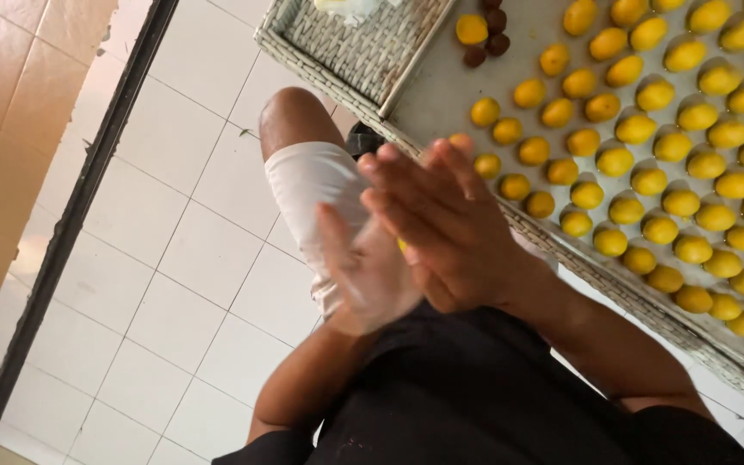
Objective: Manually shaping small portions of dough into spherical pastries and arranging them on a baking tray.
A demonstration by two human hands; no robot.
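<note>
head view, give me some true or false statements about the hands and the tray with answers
1. The two hands are pressed together, palm to palm. True: the left hand and right hand meet, with a bit of yellow showing between them.
2. The tray holds rows of green balls. False: the balls are yellow.
3. A few dark brown balls sit near the tray's top end. True.
4. The floor is dark wood. False: it is white tile.
5. The hands rest on the tray. False: they are held beside it, above the knee.
</note>
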